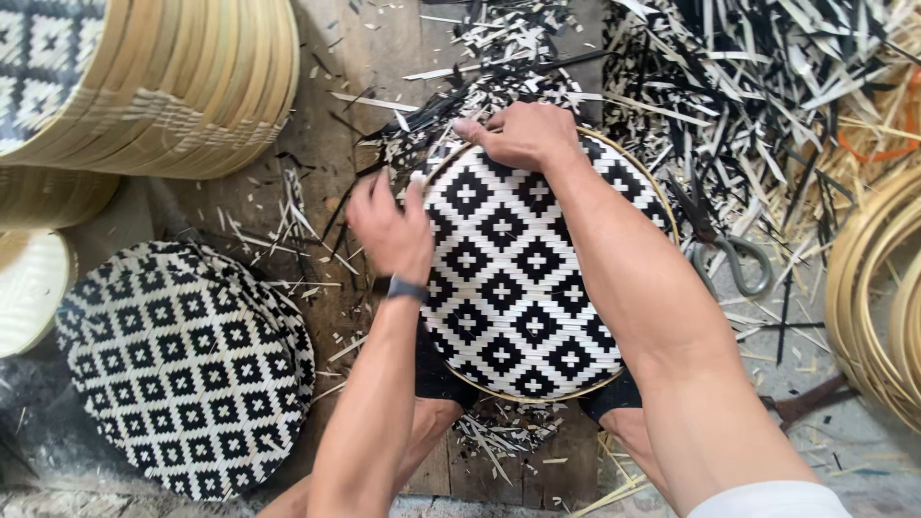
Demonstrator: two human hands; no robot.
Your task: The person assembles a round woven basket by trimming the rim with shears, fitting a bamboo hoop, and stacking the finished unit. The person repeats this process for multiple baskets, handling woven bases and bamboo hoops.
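The round black-and-white woven tray (513,288) is resting on the person's knees, the left hand (391,230) gripping its left rim and the right hand (523,134) pinching its far rim, scissors (739,264) lying just right

A basket-weaving workshop: stacked bamboo hoops (153,86), black-and-white woven mats (182,369), scissors (734,264) and heaps of cut strips (758,86) cover the floor (331,144).

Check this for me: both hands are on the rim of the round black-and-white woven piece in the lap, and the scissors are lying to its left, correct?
Not quite. In the head view the scissors lie to the right of the woven piece, among the cut strips. Both the left hand and right hand are on its rim.
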